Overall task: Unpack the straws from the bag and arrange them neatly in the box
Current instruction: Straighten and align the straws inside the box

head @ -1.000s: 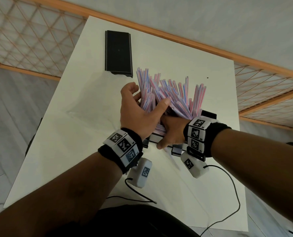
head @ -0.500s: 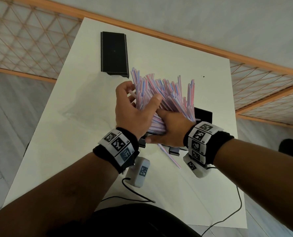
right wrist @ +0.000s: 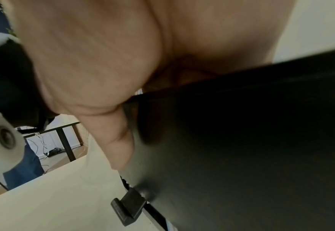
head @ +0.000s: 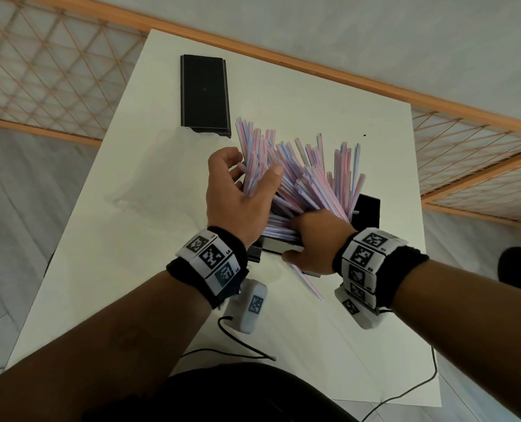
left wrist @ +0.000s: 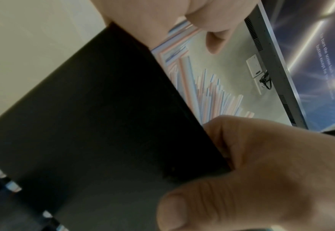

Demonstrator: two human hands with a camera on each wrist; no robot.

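Note:
Pink-and-blue striped straws [head: 311,178] stand fanned out of a black box [head: 369,208] at the table's middle. My left hand [head: 254,169] grips the fan's left side, thumb across the front and fingers curled behind. At the box's near end my right hand [head: 311,236] lies over the straw ends, thumb pressed on the outer wall. The left wrist view shows the straws [left wrist: 202,93] behind the box wall [left wrist: 103,125], with the right hand [left wrist: 261,164] clamped on its edge. In the right wrist view the thumb [right wrist: 119,140] presses the box [right wrist: 241,140]. One loose straw [head: 309,284] lies on the table.
A black lid [head: 204,92] lies flat at the far left of the white table [head: 314,345]. A clear, crumpled bag [head: 143,199] rests left of my left hand. Cables trail over the near edge. A wooden lattice rail [head: 466,166] borders the table's right side.
The fan of straws has been squeezed closer together. My right hand has slid onto the box's near end, and one straw now lies on the table below it.

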